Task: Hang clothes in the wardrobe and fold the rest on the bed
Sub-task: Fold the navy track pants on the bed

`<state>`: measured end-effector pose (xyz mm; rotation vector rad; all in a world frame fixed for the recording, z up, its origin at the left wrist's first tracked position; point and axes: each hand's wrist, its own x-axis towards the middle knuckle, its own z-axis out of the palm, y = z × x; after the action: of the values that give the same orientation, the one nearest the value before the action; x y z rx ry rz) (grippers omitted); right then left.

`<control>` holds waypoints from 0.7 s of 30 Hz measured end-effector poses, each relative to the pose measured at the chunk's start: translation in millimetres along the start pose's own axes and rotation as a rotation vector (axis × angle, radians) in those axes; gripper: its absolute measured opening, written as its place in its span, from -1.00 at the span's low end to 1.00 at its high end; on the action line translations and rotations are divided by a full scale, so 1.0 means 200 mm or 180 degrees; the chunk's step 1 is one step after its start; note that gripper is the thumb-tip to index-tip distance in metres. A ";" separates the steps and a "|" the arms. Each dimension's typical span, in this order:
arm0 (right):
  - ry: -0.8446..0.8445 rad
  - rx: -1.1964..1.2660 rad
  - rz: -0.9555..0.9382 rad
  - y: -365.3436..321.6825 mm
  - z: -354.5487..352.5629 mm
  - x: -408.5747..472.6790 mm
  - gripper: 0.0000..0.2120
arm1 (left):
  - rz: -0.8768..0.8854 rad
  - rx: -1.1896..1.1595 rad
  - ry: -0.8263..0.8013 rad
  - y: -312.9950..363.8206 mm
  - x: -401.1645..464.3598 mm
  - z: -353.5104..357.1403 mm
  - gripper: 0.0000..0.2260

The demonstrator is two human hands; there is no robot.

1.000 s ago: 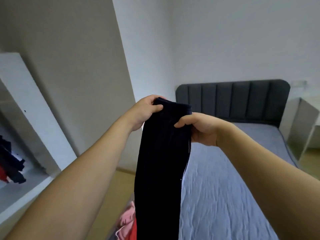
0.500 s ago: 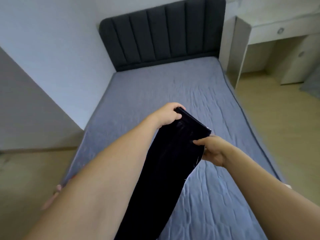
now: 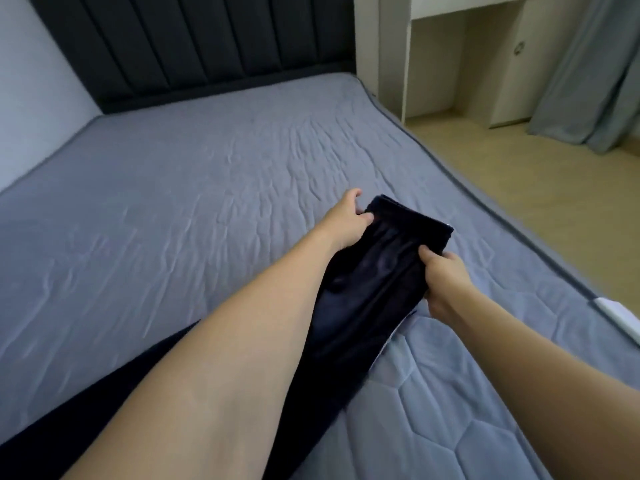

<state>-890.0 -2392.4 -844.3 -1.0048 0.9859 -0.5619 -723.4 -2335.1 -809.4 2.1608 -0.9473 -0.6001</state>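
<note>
Left hand: my left hand (image 3: 346, 220) grips the left corner of the trousers' top hem, fingers curled into the cloth
Right hand: my right hand (image 3: 443, 275) pinches the right side of the same end
Trousers: the dark trousers (image 3: 367, 289) stretch from my hands toward me, near the bed's right edge, legs trailing over the near edge
Bed: grey quilted bed (image 3: 207, 202)
Risk: I judge the slippery cloth may bunch or slide off the near edge if I let go unevenly
</note>
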 end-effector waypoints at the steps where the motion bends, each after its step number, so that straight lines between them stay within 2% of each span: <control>1: 0.0057 0.0060 0.0043 0.05 -0.03 0.05 -0.75 | -0.0190 0.0467 -0.0023 -0.09 0.03 0.04 -0.46; 3: 0.0004 0.0072 0.0191 0.13 -0.07 0.13 -0.76 | -0.0577 0.1464 -0.0097 -0.30 0.04 0.07 -0.42; 4: -0.0093 0.0031 0.0236 0.16 -0.08 0.16 -0.79 | -0.0641 0.1706 -0.0097 -0.39 0.04 0.08 -0.46; 6: -0.0251 -0.0040 0.0232 0.20 -0.09 0.21 -0.87 | -0.0443 0.1709 0.0104 -0.50 0.05 0.08 -0.66; 7: -0.0269 -0.0028 0.0211 0.20 -0.09 0.23 -0.91 | -0.0303 0.1648 0.0151 -0.51 0.05 0.08 -0.70; 10: -0.0248 0.0063 0.0138 0.21 -0.09 0.29 -0.90 | -0.0201 0.1606 -0.0271 -0.46 0.07 0.10 -0.63; 12: -0.0215 0.0092 -0.0011 0.18 -0.10 0.32 -0.89 | -0.0004 0.1761 -0.0299 -0.40 0.11 0.10 -0.66; 15: -0.0017 0.0288 -0.0275 0.08 -0.14 0.42 -0.87 | 0.0426 0.1856 0.0728 -0.28 0.23 0.04 -0.67; 17: 0.0135 0.0538 -0.0332 0.05 -0.18 0.48 -0.79 | 0.0572 0.1786 0.1168 -0.21 0.33 0.06 -0.68; 18: 0.0166 0.0665 -0.0330 0.06 -0.20 0.50 -0.77 | 0.0516 0.1911 0.1125 -0.20 0.37 0.11 -0.67; 21: -0.0003 0.0839 -0.0481 0.15 -0.21 0.53 -0.78 | 0.0101 0.2558 0.0519 -0.28 0.45 0.30 -0.68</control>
<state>-878.8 -2478.9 -922.1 -0.8470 0.8142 -0.7952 -680.3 -2401.5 -902.6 2.8195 -1.2698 0.0057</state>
